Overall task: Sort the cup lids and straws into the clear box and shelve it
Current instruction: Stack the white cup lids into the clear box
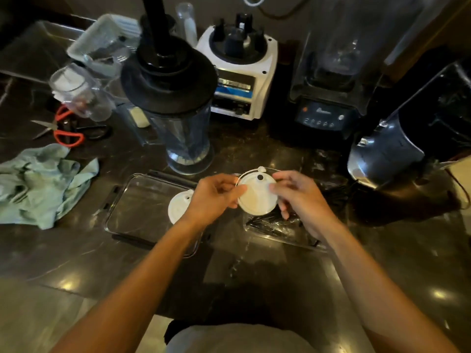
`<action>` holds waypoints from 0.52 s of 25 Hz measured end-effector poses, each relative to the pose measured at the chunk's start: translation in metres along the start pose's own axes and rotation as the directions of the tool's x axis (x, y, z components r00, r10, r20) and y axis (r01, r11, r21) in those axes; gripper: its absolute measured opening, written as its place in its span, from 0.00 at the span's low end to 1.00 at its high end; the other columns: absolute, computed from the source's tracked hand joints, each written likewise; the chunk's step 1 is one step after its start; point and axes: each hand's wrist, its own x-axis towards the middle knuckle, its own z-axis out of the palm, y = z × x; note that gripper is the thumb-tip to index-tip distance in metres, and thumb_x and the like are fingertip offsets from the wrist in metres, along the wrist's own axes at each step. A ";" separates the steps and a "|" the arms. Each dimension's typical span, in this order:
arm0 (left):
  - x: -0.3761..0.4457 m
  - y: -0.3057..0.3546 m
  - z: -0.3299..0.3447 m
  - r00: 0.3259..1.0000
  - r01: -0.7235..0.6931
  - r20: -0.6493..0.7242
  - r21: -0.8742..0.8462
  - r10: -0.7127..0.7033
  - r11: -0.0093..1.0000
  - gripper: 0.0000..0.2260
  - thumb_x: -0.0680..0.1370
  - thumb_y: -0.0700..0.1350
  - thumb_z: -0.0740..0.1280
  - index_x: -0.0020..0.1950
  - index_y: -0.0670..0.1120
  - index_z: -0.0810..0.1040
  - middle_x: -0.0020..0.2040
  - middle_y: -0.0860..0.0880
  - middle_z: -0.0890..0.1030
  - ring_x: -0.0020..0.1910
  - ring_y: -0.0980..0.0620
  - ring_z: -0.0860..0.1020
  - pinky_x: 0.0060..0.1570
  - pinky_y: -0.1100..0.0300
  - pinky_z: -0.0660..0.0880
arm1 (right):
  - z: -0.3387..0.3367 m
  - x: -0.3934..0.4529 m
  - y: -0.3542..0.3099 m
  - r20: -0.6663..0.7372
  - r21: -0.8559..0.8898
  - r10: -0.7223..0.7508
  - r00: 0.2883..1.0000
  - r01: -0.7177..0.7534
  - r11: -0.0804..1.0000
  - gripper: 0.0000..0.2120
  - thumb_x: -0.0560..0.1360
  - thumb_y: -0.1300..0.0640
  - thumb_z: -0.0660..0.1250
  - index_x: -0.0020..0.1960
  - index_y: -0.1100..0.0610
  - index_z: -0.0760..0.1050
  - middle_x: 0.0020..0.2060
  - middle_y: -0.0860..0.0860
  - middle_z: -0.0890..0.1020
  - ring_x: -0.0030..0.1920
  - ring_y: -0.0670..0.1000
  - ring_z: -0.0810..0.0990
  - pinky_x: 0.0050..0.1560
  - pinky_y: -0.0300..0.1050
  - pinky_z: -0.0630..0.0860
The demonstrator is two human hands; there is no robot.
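Box [142, 207] of clear plastic holds one round white lid [178, 207]; my fingers [235, 193] on both hands pinch another lid [256, 197].

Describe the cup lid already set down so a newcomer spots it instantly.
Start at the tall blender jar with the black lid. In front of it lies a clear tray; the set-down lid rests at its right end, under the left hand. The other lid is held in both hands.

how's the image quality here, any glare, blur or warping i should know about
Head view: dim overall, with bright glare spots on the dark countertop; the wide-angle lens bows the blenders at the edges; the left hand, right hand and white lid are slightly soft; the clear containers at the far left look smeared.
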 end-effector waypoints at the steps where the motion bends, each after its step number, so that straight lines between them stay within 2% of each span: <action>1: -0.009 -0.010 -0.014 0.999 0.029 -0.037 -0.016 -0.029 0.999 0.11 0.77 0.44 0.75 0.58 0.42 0.83 0.47 0.41 0.87 0.47 0.41 0.86 0.46 0.53 0.84 | 0.017 0.002 0.003 0.040 -0.074 0.003 0.999 0.000 0.997 0.12 0.80 0.60 0.71 0.62 0.55 0.77 0.43 0.53 0.82 0.29 0.49 0.75 0.27 0.44 0.73; 3: -0.030 -0.028 -0.040 0.985 0.082 -0.146 -0.056 -0.089 0.995 0.10 0.76 0.43 0.76 0.54 0.41 0.83 0.46 0.42 0.86 0.45 0.45 0.86 0.47 0.50 0.84 | 0.053 0.005 0.011 0.126 -0.240 -0.001 0.992 0.031 0.970 0.12 0.80 0.60 0.71 0.62 0.52 0.77 0.49 0.51 0.82 0.32 0.48 0.78 0.27 0.43 0.74; 5: -0.049 -0.045 -0.063 0.957 0.131 -0.247 -0.106 -0.154 0.986 0.10 0.74 0.41 0.77 0.51 0.39 0.83 0.47 0.41 0.86 0.46 0.46 0.86 0.46 0.50 0.85 | 0.087 0.009 0.019 0.179 -0.325 -0.006 0.984 0.065 0.944 0.12 0.80 0.57 0.70 0.63 0.49 0.78 0.49 0.49 0.83 0.34 0.48 0.79 0.27 0.41 0.74; 8: -0.063 -0.062 -0.088 0.931 0.175 -0.314 -0.065 -0.187 0.982 0.10 0.74 0.43 0.78 0.50 0.40 0.83 0.45 0.46 0.86 0.43 0.55 0.85 0.40 0.61 0.81 | 0.127 0.015 0.031 0.197 -0.321 0.011 0.980 0.054 0.945 0.12 0.82 0.53 0.67 0.65 0.48 0.79 0.47 0.49 0.83 0.41 0.48 0.81 0.29 0.40 0.77; 9: -0.062 -0.065 -0.094 0.924 0.180 -0.336 -0.035 -0.181 0.983 0.09 0.74 0.44 0.78 0.50 0.41 0.84 0.42 0.47 0.86 0.39 0.58 0.84 0.37 0.64 0.79 | 0.138 0.019 0.034 0.179 -0.335 0.012 0.984 0.050 0.941 0.12 0.82 0.52 0.66 0.65 0.49 0.79 0.48 0.48 0.83 0.44 0.48 0.82 0.32 0.41 0.79; 11: -0.052 -0.072 -0.105 0.915 0.190 -0.365 0.005 -0.175 0.982 0.09 0.73 0.45 0.79 0.49 0.43 0.84 0.40 0.48 0.85 0.36 0.58 0.82 0.37 0.62 0.78 | 0.153 0.025 0.039 0.099 -0.358 0.019 0.995 0.018 0.934 0.12 0.82 0.50 0.66 0.64 0.51 0.78 0.51 0.47 0.83 0.48 0.48 0.83 0.39 0.44 0.83; 13: -0.040 -0.080 -0.113 0.911 0.206 -0.374 0.039 -0.176 0.978 0.09 0.72 0.47 0.79 0.49 0.46 0.84 0.41 0.46 0.86 0.37 0.54 0.82 0.40 0.58 0.78 | 0.164 0.030 0.043 0.017 -0.283 0.076 0.997 -0.068 0.957 0.11 0.82 0.51 0.68 0.60 0.55 0.78 0.51 0.49 0.83 0.48 0.47 0.83 0.35 0.40 0.81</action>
